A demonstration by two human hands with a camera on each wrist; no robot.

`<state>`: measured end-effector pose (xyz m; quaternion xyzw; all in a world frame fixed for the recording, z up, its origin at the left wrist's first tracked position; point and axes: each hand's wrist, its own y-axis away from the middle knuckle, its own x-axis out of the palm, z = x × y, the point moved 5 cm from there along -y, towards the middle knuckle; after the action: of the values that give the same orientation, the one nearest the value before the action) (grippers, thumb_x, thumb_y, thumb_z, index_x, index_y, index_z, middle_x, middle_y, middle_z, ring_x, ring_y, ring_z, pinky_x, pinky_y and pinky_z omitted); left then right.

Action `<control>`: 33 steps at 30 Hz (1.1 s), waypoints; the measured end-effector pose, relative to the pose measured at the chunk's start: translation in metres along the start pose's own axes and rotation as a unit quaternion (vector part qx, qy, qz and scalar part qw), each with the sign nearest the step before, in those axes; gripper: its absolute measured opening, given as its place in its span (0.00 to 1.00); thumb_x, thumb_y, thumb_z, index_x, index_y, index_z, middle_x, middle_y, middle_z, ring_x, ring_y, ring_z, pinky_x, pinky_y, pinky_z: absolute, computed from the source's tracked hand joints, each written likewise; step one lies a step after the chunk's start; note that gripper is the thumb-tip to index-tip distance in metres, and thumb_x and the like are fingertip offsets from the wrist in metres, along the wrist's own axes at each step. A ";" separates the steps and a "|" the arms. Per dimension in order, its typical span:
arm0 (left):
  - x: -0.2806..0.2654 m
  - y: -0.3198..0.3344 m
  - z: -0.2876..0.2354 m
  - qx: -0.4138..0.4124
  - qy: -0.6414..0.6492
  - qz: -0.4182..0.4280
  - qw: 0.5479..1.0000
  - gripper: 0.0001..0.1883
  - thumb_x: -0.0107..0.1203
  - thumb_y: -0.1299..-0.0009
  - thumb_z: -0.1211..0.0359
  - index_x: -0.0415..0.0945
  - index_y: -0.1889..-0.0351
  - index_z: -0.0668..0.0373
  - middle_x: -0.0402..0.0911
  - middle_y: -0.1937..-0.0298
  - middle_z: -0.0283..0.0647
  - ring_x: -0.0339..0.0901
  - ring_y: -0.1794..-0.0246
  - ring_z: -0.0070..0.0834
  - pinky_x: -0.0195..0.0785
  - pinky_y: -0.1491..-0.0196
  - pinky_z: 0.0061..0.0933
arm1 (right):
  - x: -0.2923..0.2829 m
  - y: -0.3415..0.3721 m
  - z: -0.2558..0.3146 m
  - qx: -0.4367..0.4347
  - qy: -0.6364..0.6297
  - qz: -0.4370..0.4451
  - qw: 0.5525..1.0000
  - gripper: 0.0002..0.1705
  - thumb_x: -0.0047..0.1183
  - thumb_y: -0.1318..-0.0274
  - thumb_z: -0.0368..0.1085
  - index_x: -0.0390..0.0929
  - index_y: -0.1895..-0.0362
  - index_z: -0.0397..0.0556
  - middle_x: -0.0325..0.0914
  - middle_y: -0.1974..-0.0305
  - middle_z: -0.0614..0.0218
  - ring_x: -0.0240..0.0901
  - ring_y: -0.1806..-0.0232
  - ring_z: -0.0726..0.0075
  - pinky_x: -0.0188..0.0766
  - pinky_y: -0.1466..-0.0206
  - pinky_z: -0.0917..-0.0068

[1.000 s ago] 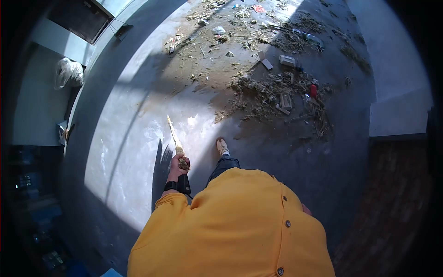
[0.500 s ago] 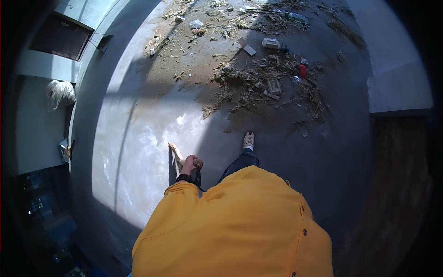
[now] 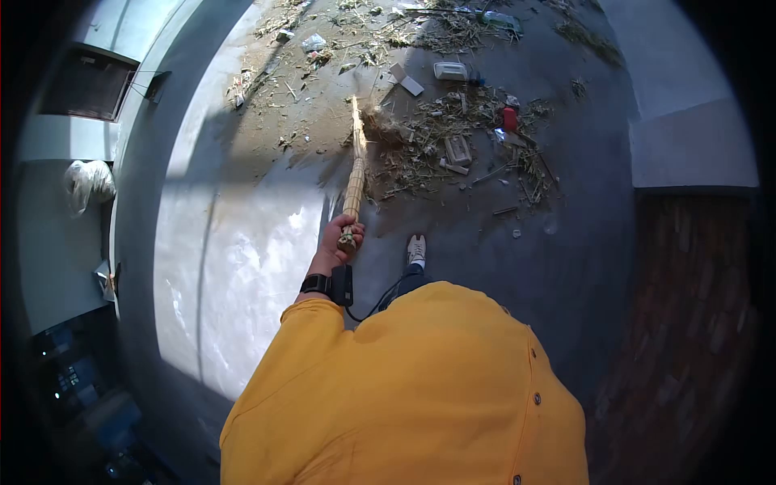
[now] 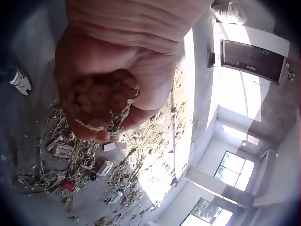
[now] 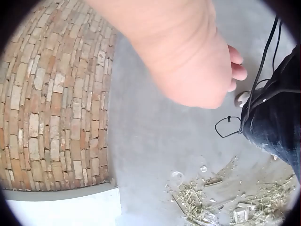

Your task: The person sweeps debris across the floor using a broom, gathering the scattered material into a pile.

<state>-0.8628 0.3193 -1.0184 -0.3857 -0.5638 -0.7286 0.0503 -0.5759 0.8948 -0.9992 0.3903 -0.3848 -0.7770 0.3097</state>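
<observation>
In the head view my left hand (image 3: 333, 236) grips a straw broom (image 3: 355, 174) by its bound handle. The broom points forward, its far end over the dusty floor at the left edge of a litter pile (image 3: 436, 133). Fingers wrap the handle in the left wrist view, where the cut stalk ends of the broom (image 4: 99, 101) face the camera. My right hand (image 5: 202, 80) hangs beside the body over grey floor, fingers loosely curled, nothing seen in it. The torso hides it in the head view.
Within the litter lie plastic trays (image 3: 457, 151), a white carton (image 3: 406, 79) and a red item (image 3: 509, 119). More straw scraps spread farther ahead. Brickwork (image 5: 54, 99) lies on the right, a hanging white bag (image 3: 87, 184) on the left. A cable (image 5: 256, 84) dangles by the leg.
My left hand has swung forward from near the body, bringing the broom from the sunlit floor on the left up to the pile's edge. The view has shifted, and dust blurs near the broom's end.
</observation>
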 end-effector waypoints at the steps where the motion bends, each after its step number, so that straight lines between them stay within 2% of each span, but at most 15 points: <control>1: -0.005 0.008 0.005 0.036 -0.040 -0.025 0.998 0.08 0.44 0.45 0.71 0.56 0.72 0.60 0.62 0.81 0.35 0.63 0.86 0.19 0.64 0.84 0.15 | 0.005 -0.007 0.006 0.000 0.003 0.011 1.000 0.21 0.33 0.49 0.33 0.58 0.47 0.48 0.68 0.73 0.65 0.65 0.78 0.70 0.66 0.74 0.74; 5: -0.023 0.021 0.027 0.116 -0.115 -0.090 0.982 0.08 0.44 0.45 0.72 0.55 0.72 0.59 0.63 0.81 0.36 0.63 0.87 0.19 0.63 0.86 0.17 | 0.022 -0.038 0.046 -0.023 0.021 0.064 0.997 0.21 0.32 0.48 0.33 0.58 0.47 0.48 0.68 0.74 0.66 0.65 0.78 0.71 0.65 0.75 0.75; 10: -0.044 0.041 0.091 0.155 -0.076 -0.117 0.978 0.07 0.43 0.45 0.72 0.55 0.72 0.58 0.62 0.84 0.35 0.62 0.87 0.21 0.61 0.86 0.19 | 0.031 -0.071 0.102 -0.050 0.024 0.135 0.989 0.20 0.31 0.46 0.34 0.58 0.47 0.49 0.68 0.74 0.67 0.64 0.79 0.71 0.65 0.76 0.75; 15: -0.088 0.053 0.168 0.171 -0.030 -0.136 0.975 0.09 0.43 0.46 0.72 0.54 0.70 0.58 0.62 0.84 0.36 0.63 0.87 0.21 0.62 0.86 0.18 | 0.017 -0.090 0.137 -0.053 0.015 0.142 0.988 0.19 0.32 0.46 0.35 0.58 0.47 0.49 0.68 0.76 0.67 0.65 0.80 0.72 0.65 0.78 0.76; 18: -0.106 0.067 0.209 0.184 0.005 -0.166 0.969 0.10 0.42 0.46 0.72 0.54 0.69 0.58 0.62 0.84 0.36 0.63 0.87 0.21 0.62 0.86 0.18 | -0.006 -0.124 0.132 -0.045 0.032 0.143 0.988 0.19 0.32 0.46 0.34 0.59 0.48 0.48 0.68 0.74 0.66 0.65 0.78 0.72 0.65 0.76 0.76; 20: -0.125 0.069 0.229 0.179 0.058 -0.138 0.972 0.11 0.42 0.46 0.72 0.53 0.67 0.58 0.61 0.84 0.36 0.62 0.87 0.21 0.62 0.86 0.19 | -0.025 -0.150 0.121 -0.037 0.043 0.140 0.989 0.19 0.32 0.46 0.34 0.60 0.49 0.47 0.69 0.73 0.65 0.66 0.77 0.72 0.65 0.75 0.76; 22: -0.134 0.082 0.244 0.188 0.086 -0.145 0.967 0.10 0.42 0.47 0.73 0.54 0.69 0.60 0.61 0.85 0.36 0.63 0.87 0.23 0.63 0.86 0.20 | -0.043 -0.170 0.109 -0.029 0.047 0.131 0.990 0.19 0.33 0.46 0.34 0.61 0.49 0.46 0.69 0.72 0.65 0.66 0.76 0.72 0.65 0.74 0.76; 27: -0.164 0.090 0.231 0.228 0.133 -0.166 0.950 0.07 0.43 0.48 0.73 0.57 0.73 0.61 0.62 0.86 0.37 0.63 0.88 0.25 0.64 0.86 0.22 | -0.073 -0.203 0.091 -0.023 0.029 0.099 0.994 0.18 0.34 0.46 0.34 0.63 0.51 0.44 0.71 0.70 0.63 0.67 0.73 0.71 0.65 0.71 0.76; 30: -0.176 0.083 0.194 0.253 0.097 -0.259 0.927 0.05 0.44 0.50 0.73 0.59 0.84 0.61 0.62 0.87 0.38 0.63 0.88 0.28 0.65 0.85 0.24 | -0.086 -0.207 0.082 -0.021 0.007 0.075 0.997 0.18 0.34 0.47 0.34 0.64 0.52 0.43 0.71 0.68 0.62 0.68 0.72 0.71 0.66 0.69 0.76; 33: -0.178 0.051 0.148 0.246 0.058 -0.281 0.926 0.05 0.43 0.50 0.72 0.59 0.83 0.61 0.62 0.87 0.38 0.63 0.88 0.29 0.65 0.84 0.26 | -0.089 -0.179 0.091 -0.013 -0.014 0.040 0.999 0.18 0.35 0.47 0.34 0.65 0.52 0.42 0.72 0.67 0.61 0.69 0.69 0.71 0.65 0.67 0.77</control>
<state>-0.6378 0.3635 -1.0789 -0.1441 -0.8068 -0.5721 -0.0310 -0.6403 1.0880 -1.0807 0.3599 -0.3945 -0.7740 0.3404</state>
